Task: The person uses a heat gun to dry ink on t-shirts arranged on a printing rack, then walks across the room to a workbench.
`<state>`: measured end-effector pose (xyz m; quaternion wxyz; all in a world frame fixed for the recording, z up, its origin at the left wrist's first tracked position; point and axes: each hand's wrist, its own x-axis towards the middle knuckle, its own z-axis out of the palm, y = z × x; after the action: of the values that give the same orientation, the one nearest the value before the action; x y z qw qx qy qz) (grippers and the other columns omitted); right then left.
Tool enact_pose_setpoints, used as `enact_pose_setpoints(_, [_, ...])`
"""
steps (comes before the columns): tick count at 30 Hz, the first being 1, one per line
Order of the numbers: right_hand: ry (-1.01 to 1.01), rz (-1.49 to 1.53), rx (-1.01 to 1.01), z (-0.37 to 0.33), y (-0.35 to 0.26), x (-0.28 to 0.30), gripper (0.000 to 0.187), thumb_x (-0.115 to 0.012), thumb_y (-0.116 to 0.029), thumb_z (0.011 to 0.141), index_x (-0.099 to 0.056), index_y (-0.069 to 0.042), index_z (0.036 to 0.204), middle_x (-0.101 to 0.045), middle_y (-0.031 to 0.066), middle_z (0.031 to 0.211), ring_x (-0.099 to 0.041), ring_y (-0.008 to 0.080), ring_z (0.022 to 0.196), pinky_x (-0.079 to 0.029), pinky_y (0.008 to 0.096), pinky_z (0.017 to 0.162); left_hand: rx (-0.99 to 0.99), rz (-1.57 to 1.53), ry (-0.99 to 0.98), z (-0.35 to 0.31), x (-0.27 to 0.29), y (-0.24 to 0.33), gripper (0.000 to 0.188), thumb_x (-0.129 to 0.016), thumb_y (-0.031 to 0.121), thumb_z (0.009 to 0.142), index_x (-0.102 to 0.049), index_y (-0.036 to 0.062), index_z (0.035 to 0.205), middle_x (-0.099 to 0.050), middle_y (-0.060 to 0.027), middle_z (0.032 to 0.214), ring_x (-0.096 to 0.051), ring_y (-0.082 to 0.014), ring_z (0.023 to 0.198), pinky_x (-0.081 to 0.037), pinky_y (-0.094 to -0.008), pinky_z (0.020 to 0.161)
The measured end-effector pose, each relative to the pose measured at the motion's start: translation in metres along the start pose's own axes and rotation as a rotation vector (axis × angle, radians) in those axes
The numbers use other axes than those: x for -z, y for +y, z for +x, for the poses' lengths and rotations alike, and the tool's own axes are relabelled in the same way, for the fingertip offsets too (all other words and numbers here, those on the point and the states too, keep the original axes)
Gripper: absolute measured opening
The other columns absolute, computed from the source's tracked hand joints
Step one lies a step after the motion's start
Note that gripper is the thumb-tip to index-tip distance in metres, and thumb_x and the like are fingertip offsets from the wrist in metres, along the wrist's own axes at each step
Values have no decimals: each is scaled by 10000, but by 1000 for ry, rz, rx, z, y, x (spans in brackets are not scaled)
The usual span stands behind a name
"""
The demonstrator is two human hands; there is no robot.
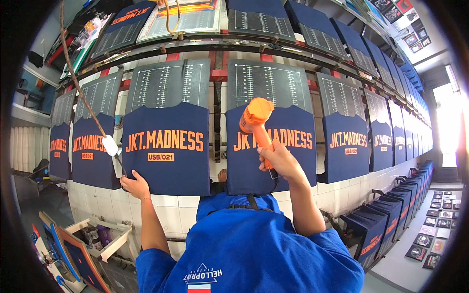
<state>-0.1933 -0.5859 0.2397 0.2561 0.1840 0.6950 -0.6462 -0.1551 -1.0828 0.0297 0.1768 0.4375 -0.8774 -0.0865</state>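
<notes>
My right hand (283,163) is closed round the handle of an orange heat gun (259,115). The gun is held over a navy shirt (293,163) with orange print, and its wide round head covers part of the lettering. A cord trails from below its handle. At the lower left corner of the neighbouring navy shirt (166,171), my left hand (136,185) has its fingers curled where a black cord (120,165) comes down. That cord hangs from a white connector (110,145). Both shirts lie flat on dark boards, with collars toward the far side.
More printed shirts on boards line both sides, such as one at the right (344,163). A long dark rail (195,37) runs behind them. A screen frame (181,19) lies at the far left. Lower left stands a pale wooden rack (117,241). A brown cable (78,83) hangs at left.
</notes>
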Motion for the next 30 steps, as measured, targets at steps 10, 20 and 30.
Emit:
enact_pose_setpoints(10, [17,-55,-56,-18,1,-3,265,-617,-230,959,-555,28,955,-593,59,761,-646,150,615,-529,277,560,-10,-56,47,0,0,0,478,-525,362,990,-482,-8,1288,-497,-168,1340,-518,-366,1216,-481,-494,949])
enact_pose_setpoints(20, [35,-110,-102,-40,13,-2,269,-621,-217,950,-556,42,985,-608,68,768,-643,149,607,-535,277,558,-13,-102,44,0,-1,-1,438,-516,316,993,-459,12,1303,-497,-164,1330,-529,-370,1202,-498,-497,913])
enact_pose_setpoints(30, [46,-84,-72,-48,23,-9,275,-619,-227,955,-552,35,1002,-602,57,776,-635,131,614,-530,267,566,-28,-120,54,0,-2,-3,448,-535,293,984,-456,-5,1308,-469,-169,1375,-507,-374,1233,-479,-504,947])
